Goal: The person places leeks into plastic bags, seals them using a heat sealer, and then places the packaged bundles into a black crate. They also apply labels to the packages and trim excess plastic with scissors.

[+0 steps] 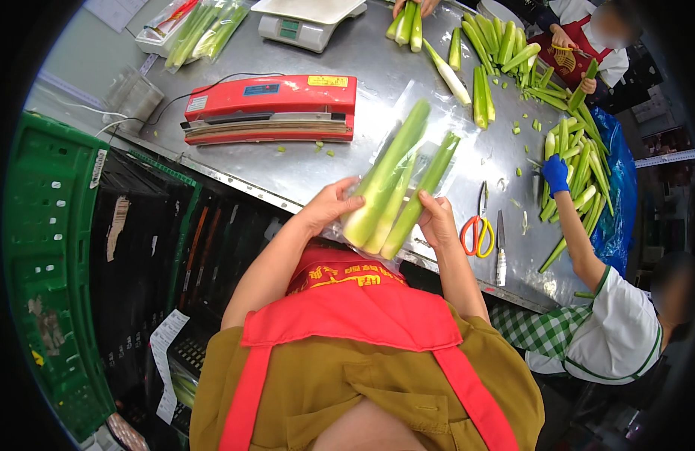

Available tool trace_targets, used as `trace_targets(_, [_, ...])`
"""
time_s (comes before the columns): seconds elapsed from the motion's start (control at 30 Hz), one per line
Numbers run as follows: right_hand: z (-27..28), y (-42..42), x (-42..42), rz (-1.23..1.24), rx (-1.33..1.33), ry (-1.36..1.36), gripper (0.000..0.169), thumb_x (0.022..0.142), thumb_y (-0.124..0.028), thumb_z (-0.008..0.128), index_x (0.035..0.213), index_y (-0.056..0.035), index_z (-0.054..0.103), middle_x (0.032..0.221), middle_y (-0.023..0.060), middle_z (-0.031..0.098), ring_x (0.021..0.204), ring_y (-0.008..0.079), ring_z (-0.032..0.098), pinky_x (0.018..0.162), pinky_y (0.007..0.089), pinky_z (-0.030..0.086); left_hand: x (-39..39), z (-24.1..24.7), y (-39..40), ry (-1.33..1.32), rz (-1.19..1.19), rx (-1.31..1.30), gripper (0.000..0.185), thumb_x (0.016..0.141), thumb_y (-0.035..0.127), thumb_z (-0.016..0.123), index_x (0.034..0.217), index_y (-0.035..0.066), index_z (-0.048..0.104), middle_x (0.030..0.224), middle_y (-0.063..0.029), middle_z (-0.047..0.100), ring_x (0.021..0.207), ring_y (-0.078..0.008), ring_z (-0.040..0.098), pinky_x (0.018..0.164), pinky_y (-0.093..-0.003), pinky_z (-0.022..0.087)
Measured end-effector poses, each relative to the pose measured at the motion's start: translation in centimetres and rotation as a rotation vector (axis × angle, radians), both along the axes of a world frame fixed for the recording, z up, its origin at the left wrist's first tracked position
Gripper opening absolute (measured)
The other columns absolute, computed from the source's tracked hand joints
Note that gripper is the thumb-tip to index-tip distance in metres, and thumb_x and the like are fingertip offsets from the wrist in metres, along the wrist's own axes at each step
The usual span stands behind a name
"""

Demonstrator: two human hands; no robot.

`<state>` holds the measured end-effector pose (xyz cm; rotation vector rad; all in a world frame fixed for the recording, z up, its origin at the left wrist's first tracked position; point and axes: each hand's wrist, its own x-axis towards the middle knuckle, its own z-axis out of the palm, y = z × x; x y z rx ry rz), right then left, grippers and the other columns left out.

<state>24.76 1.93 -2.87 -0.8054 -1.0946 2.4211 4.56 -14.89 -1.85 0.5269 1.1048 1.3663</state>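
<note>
My left hand [334,204] and my right hand [436,219] hold a clear plastic bag [408,104] by its two sides, above the front edge of the metal table. Inside the bag lie several trimmed green stalks [393,169] with pale thick ends toward me. Beyond my left hand stands a red bag sealer [271,110] with a few green scraps in front of it. To the right of my right hand lie scissors with red and yellow handles [478,231] and a knife [501,248] with a pale handle.
A digital scale [308,22] and filled bags [206,31] stand at the back left. Cut stalks [578,169] are heaped at the right. Co-workers' hands reach in at the back and right, one in a blue glove [556,173]. Green crates [54,270] stand at left.
</note>
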Motion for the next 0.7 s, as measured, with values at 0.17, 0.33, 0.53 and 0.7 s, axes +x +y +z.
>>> trace_targets(0.17, [-1.1, 0.6, 0.2, -0.137, -0.064, 0.013, 0.041, 0.087, -0.018, 0.063, 0.121, -0.0001, 0.047, 0.115, 0.0107, 0.058, 0.103, 0.021, 0.058, 0.086, 0.0392, 0.049, -2.4, 0.8, 5.3, 0.162, -0.236, -0.124, 0.069, 0.081, 0.017, 0.072, 0.138, 0.001, 0.036, 0.119, -0.0126, 0.059, 0.108, -0.0181, 0.057, 0.092, -0.0293, 0.046])
trace_targets(0.33, [-1.4, 2.3, 2.0, -0.05, 0.081, -0.527, 0.036, 0.086, -0.023, 0.065, 0.111, 0.0016, 0.057, 0.093, 0.0128, 0.065, 0.088, 0.022, 0.064, 0.078, 0.0371, 0.051, -1.8, -3.5, 8.0, 0.285, -0.256, -0.193, 0.064, 0.074, 0.026, 0.079, 0.126, 0.0, 0.052, 0.114, -0.0117, 0.062, 0.106, -0.0183, 0.057, 0.094, -0.0312, 0.043])
trace_targets(0.53, [2.2, 4.6, -2.1, -0.32, 1.211, -0.456, 0.029, 0.085, -0.009, 0.059, 0.113, -0.0042, 0.061, 0.114, 0.0129, 0.058, 0.108, 0.0265, 0.055, 0.092, 0.0347, 0.044, -2.9, -2.1, 8.8, 0.451, -0.256, -0.358, 0.064, 0.073, 0.033, 0.078, 0.125, 0.004, 0.055, 0.111, -0.0129, 0.063, 0.097, -0.0194, 0.061, 0.084, -0.0305, 0.048])
trace_targets(0.7, [-2.8, 1.3, -9.0, 0.135, 1.72, -0.61, 0.046, 0.091, -0.036, 0.052, 0.131, -0.0135, 0.05, 0.14, 0.0172, 0.04, 0.134, 0.0352, 0.029, 0.111, 0.0486, 0.019, -3.5, -4.2, 6.4, 0.803, -0.024, -0.313, 0.043, 0.082, 0.029, 0.069, 0.118, 0.006, 0.061, 0.082, -0.0054, 0.062, 0.072, -0.0108, 0.056, 0.067, -0.0259, 0.047])
